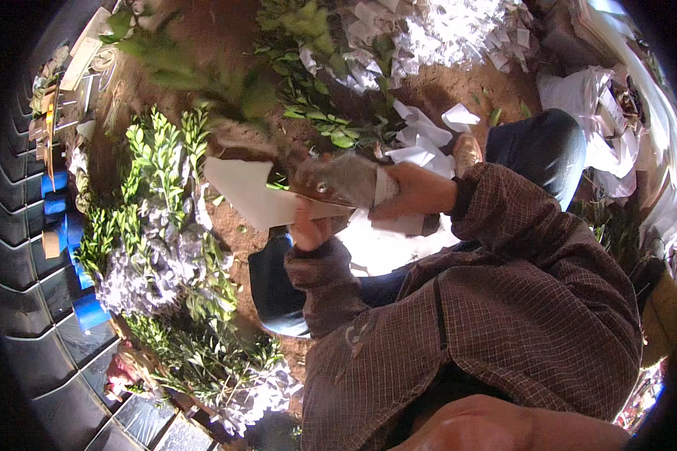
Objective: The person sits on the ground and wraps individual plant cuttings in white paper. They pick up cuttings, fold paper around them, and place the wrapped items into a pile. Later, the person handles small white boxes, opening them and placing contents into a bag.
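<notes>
My left hand (pixel 310 225) pinches a sheet of white paper (pixel 251 191), which spreads out to its left. A greyish-brown wrapped bundle (pixel 341 180) lies across the front of my right hand (pixel 414 191), whose fingers are closed round its pale end. The bundle's other end points up and left, towards blurred leafy stems (pixel 203 73); whether they join it cannot be told. Bright white sheets (pixel 395 245) lie between my legs, below both hands. More loose white papers (pixel 423 135) rest on the soil near my shoe.
Leafy cuttings (pixel 158 158) and bundles wrapped in whitish material (pixel 152 282) stand at left, beside black trays (pixel 73 338) and blue pieces (pixel 90 312). A heap of pale wrapped pieces (pixel 457 34) lies at the top. A white plastic bag (pixel 615 146) is at right.
</notes>
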A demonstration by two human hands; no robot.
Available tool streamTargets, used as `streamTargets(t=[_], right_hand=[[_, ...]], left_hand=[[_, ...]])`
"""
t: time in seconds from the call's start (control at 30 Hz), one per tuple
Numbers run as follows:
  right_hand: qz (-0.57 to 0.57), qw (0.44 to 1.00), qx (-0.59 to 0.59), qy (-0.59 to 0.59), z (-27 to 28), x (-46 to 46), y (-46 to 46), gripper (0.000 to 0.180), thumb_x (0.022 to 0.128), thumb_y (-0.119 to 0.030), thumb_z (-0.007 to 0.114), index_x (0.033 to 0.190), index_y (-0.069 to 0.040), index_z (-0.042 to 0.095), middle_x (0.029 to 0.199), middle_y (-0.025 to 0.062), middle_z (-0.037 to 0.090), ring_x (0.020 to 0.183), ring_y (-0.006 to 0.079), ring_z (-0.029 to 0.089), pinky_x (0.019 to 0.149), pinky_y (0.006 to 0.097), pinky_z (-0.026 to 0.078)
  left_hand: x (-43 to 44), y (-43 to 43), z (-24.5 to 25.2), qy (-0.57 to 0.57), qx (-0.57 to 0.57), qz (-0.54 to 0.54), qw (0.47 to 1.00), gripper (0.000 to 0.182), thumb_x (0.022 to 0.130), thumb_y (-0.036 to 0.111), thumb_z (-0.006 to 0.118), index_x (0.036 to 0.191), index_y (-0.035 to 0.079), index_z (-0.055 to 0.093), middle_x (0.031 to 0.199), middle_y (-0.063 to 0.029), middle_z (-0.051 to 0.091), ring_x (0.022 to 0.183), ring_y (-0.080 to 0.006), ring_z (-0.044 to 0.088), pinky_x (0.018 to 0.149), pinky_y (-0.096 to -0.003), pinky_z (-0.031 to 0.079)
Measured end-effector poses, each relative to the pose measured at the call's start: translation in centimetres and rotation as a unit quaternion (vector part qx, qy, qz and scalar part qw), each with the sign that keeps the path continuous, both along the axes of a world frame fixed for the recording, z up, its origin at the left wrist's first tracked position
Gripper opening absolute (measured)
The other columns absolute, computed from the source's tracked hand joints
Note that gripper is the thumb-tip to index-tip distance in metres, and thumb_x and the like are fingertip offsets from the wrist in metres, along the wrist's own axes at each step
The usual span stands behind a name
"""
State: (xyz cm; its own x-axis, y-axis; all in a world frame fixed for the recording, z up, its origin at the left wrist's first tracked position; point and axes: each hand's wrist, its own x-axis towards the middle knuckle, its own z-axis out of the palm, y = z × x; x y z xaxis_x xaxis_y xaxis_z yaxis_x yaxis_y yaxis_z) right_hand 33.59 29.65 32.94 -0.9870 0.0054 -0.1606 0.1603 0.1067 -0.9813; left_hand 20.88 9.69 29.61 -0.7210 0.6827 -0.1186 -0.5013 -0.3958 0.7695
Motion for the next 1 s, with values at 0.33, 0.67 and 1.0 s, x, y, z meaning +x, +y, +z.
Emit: streamTargets(t=[0.33,0.67,1.0], right_hand=[[-0.217,0.786,0.547,0.188,-3.3,-15.0,23.3,0.043,0.08,-0.037,0.072,0.107,-0.003,0.066,0.094,0.0116,0.069,0.086,0.0203,0.066,0.076,0.036,0.053],[-0.053,0.996,0.051,0.055,-10.0,0.0,3.5,0.018,0.078,-0.02,0.075,0.092,-0.009,0.071,0.096,0.0119,0.067,0.086,0.0248,0.064,0.081,0.0395,0.049],[-0.005,0.964,0.253,0.08,-12.3,0.4,-1.1,0.021,0.081,-0.014,0.067,0.101,-0.014,0.071,0.094,0.0073,0.069,0.09,0.0269,0.064,0.088,0.0384,0.047]], left_hand=[[-1.1,1.0,-7.5,-0.242,0.102,-0.091,0.961,0.061,0.091,0.048,0.057,0.137,0.01,0.041,0.121,-0.0149,0.057,0.107,-0.0328,0.058,0.093,-0.0466,0.05],[1.0,2.7,-13.7,-0.32,0.079,-0.201,0.922,0.079,0.084,0.073,0.042,0.125,0.005,0.05,0.108,-0.0126,0.06,0.097,-0.0275,0.061,0.085,-0.0451,0.053],[-1.1,-0.3,-18.2,-0.381,0.042,-0.045,0.922,0.041,0.092,0.02,0.059,0.125,-0.003,0.05,0.122,-0.0142,0.057,0.115,-0.0298,0.053,0.103,-0.0422,0.042]])
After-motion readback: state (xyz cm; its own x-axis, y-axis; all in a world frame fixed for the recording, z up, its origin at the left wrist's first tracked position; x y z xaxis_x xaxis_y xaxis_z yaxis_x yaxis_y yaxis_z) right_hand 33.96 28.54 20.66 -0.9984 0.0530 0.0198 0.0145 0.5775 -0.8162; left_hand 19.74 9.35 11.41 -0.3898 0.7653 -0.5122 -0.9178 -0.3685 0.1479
